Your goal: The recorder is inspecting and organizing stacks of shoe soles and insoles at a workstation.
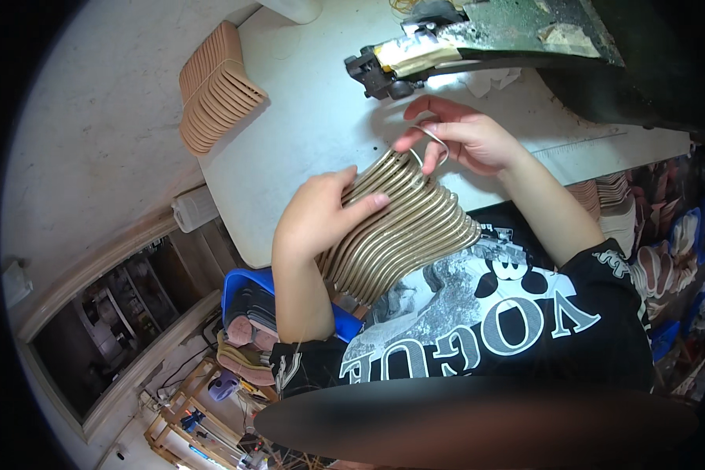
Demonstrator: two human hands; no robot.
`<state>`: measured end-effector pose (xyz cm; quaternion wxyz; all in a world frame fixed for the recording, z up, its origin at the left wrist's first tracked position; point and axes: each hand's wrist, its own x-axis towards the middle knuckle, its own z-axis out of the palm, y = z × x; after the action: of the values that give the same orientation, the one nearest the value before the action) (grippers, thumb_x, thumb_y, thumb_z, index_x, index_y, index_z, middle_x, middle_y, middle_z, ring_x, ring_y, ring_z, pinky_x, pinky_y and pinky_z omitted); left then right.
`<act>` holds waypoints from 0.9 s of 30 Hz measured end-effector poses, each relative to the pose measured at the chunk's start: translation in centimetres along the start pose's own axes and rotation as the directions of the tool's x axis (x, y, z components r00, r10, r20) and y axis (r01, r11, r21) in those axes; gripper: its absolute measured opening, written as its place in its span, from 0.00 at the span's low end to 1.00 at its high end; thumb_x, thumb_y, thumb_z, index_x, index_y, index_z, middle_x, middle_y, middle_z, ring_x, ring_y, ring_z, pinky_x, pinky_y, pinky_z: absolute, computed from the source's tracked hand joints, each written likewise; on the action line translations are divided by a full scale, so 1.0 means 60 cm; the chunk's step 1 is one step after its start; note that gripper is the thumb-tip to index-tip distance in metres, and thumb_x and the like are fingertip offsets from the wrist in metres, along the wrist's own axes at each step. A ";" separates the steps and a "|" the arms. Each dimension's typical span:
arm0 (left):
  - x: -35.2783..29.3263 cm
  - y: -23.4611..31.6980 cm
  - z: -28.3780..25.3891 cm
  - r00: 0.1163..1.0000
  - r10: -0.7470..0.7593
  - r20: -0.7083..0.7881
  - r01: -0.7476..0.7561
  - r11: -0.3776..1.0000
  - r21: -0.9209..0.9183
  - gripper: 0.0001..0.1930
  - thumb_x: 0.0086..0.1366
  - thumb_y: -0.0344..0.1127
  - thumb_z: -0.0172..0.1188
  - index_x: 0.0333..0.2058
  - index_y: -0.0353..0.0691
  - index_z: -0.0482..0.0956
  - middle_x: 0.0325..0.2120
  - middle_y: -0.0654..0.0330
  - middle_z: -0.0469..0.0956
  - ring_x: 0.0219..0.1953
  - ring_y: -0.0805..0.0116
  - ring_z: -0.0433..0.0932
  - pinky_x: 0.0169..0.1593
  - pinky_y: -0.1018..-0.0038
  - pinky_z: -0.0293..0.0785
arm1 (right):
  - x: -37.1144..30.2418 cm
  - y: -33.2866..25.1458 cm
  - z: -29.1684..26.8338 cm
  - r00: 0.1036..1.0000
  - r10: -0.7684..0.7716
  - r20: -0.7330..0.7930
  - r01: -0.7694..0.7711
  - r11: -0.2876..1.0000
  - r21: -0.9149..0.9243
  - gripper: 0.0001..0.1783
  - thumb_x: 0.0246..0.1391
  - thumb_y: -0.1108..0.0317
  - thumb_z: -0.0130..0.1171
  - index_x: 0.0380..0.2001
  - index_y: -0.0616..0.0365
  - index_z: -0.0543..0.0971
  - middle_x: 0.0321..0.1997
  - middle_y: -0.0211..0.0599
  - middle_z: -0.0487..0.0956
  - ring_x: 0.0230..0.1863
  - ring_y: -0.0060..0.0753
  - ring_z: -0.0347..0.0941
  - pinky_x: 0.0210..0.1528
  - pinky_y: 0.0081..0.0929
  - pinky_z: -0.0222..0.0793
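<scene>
My left hand [321, 211] grips a stack of gold-brown shoe insoles [403, 231], fingers over the far edge and thumb across the top. The insoles lie pressed together, their curved edges showing as wavy ridges, against my shirt front and over the near edge of the table. At the stack's far right end, my right hand [466, 141] has its fingers curled around a thin pale band [445, 149] that forms a loop. The loop's lower end reaches the insoles; whether it goes around them is hidden.
A banded stack of tan insoles [215, 90] stands at the white table's [251, 172] far left. A green machine [509, 31] with a black head juts in beyond my right hand. Left below is a blue bin [239, 282] of dark and pink pieces; shoe parts [666, 266] pile at right.
</scene>
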<state>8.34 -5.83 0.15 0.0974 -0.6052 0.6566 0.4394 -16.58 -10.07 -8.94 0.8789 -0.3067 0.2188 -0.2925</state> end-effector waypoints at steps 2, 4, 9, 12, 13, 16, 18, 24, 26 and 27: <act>0.008 -0.004 0.001 0.999 0.029 -0.017 -0.029 0.999 0.035 0.32 0.61 0.49 0.63 0.53 0.26 0.70 0.35 0.45 0.78 0.34 0.54 0.82 0.40 0.68 0.76 | 0.004 0.008 0.011 0.999 -0.010 -0.045 0.007 0.998 -0.060 0.20 0.61 0.72 0.46 0.56 0.57 0.63 0.53 0.48 0.78 0.25 0.24 0.76 0.37 0.24 0.74; 0.021 -0.006 0.007 0.995 0.012 -0.102 -0.028 0.988 -0.151 0.31 0.64 0.43 0.60 0.58 0.29 0.61 0.41 0.44 0.76 0.37 0.55 0.82 0.41 0.69 0.76 | 0.016 0.017 0.011 0.935 -0.232 -0.267 0.044 0.826 -0.562 0.17 0.57 0.74 0.53 0.49 0.54 0.64 0.51 0.44 0.79 0.21 0.20 0.72 0.24 0.22 0.72; 0.022 -0.004 0.013 0.970 0.208 -0.127 -0.224 0.966 -0.129 0.27 0.67 0.33 0.55 0.61 0.39 0.57 0.55 0.42 0.65 0.50 0.58 0.77 0.50 0.69 0.74 | 0.050 0.012 0.036 0.962 -0.062 -0.266 -0.151 0.689 -0.709 0.21 0.45 0.58 0.69 0.32 0.59 0.70 0.43 0.39 0.81 0.30 0.28 0.76 0.27 0.24 0.70; 0.028 0.007 0.009 0.960 0.271 -0.067 -0.276 0.958 -0.077 0.24 0.66 0.30 0.55 0.60 0.41 0.61 0.55 0.46 0.66 0.56 0.56 0.71 0.54 0.67 0.71 | 0.070 0.013 0.036 0.994 -0.088 -0.070 -0.037 0.327 -0.944 0.23 0.45 0.53 0.67 0.33 0.60 0.74 0.38 0.42 0.80 0.36 0.36 0.77 0.36 0.30 0.72; 0.027 0.012 0.007 0.971 0.231 -0.053 -0.233 0.972 -0.033 0.23 0.65 0.29 0.55 0.58 0.40 0.63 0.54 0.47 0.67 0.55 0.55 0.70 0.54 0.67 0.71 | 0.075 0.019 0.035 0.994 -0.106 -0.013 0.031 0.396 -0.918 0.25 0.44 0.49 0.65 0.37 0.59 0.75 0.35 0.43 0.80 0.37 0.41 0.77 0.43 0.33 0.71; 0.036 0.011 0.008 0.962 0.246 -0.118 -0.240 0.969 0.058 0.18 0.62 0.30 0.58 0.50 0.37 0.70 0.48 0.49 0.71 0.49 0.53 0.72 0.52 0.65 0.71 | 0.085 0.025 0.042 0.999 -0.033 0.010 0.020 0.323 -0.946 0.24 0.44 0.50 0.65 0.37 0.58 0.76 0.36 0.41 0.80 0.39 0.40 0.77 0.43 0.33 0.71; 0.042 0.012 -0.006 0.977 0.209 -0.037 -0.204 0.971 0.123 0.16 0.60 0.35 0.62 0.44 0.36 0.73 0.41 0.50 0.75 0.44 0.54 0.75 0.48 0.67 0.71 | 0.083 0.025 0.041 1.000 -0.022 0.011 0.019 0.356 -0.934 0.24 0.45 0.48 0.63 0.38 0.56 0.77 0.38 0.41 0.80 0.41 0.41 0.77 0.45 0.34 0.71; 0.075 -0.033 -0.014 0.995 0.091 0.036 -0.090 0.995 -0.034 0.24 0.56 0.51 0.67 0.29 0.31 0.78 0.29 0.49 0.77 0.33 0.58 0.77 0.39 0.66 0.72 | 0.080 0.019 0.033 0.993 0.120 -0.010 -0.052 0.355 -0.934 0.31 0.44 0.43 0.64 0.44 0.56 0.78 0.45 0.43 0.79 0.46 0.42 0.76 0.50 0.34 0.70; 0.078 -0.068 -0.010 0.995 -0.069 0.072 0.070 0.997 -0.009 0.24 0.58 0.52 0.65 0.30 0.30 0.77 0.28 0.50 0.77 0.32 0.60 0.76 0.38 0.67 0.72 | 0.087 0.018 0.035 0.984 0.179 -0.003 -0.044 0.224 -0.974 0.38 0.42 0.39 0.65 0.47 0.59 0.77 0.48 0.45 0.77 0.49 0.43 0.75 0.51 0.35 0.70; 0.076 -0.092 0.002 0.998 0.070 0.001 -0.070 0.997 0.033 0.23 0.59 0.51 0.64 0.31 0.31 0.78 0.30 0.52 0.76 0.32 0.62 0.75 0.38 0.69 0.72 | 0.086 0.017 0.038 0.984 0.180 -0.009 -0.050 0.220 -0.974 0.38 0.42 0.39 0.65 0.47 0.59 0.77 0.48 0.45 0.77 0.49 0.43 0.75 0.51 0.35 0.70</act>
<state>12.04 -8.31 -5.47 0.0920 -0.5802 0.6845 0.4317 -11.17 -11.82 -9.06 0.5277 -0.7834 0.3282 -0.0114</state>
